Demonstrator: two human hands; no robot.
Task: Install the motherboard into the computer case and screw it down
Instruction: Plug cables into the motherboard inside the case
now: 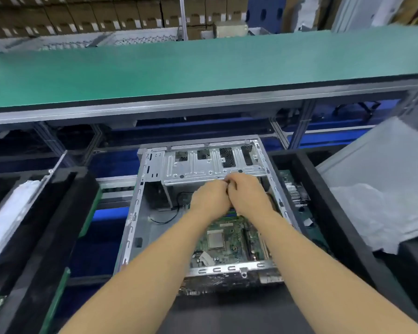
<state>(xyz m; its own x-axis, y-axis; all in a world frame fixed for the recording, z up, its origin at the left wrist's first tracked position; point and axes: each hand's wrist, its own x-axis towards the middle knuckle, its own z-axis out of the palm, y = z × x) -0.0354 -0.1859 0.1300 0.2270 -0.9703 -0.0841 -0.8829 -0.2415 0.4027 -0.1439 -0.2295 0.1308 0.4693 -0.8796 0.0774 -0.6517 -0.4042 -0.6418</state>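
Observation:
An open grey metal computer case [133, 220] lies flat in front of me. A green motherboard [227, 242] with a square silver CPU socket lies inside it, toward the near right. My left hand [210, 197] and my right hand [247, 192] are pressed together over the far end of the board, just below the drive bay bracket [203, 165]. The fingers of both curl inward and meet at a small point. The frame is too blurred to tell what, if anything, they hold. My forearms hide part of the board.
A thin black cable [164, 219] lies on the case floor at left. Black foam trays [58, 213] flank the case, the right tray [338, 220] holding another board [297, 196]. A green conveyor belt [203, 71] runs across behind. White plastic wrap [372, 213] lies at right.

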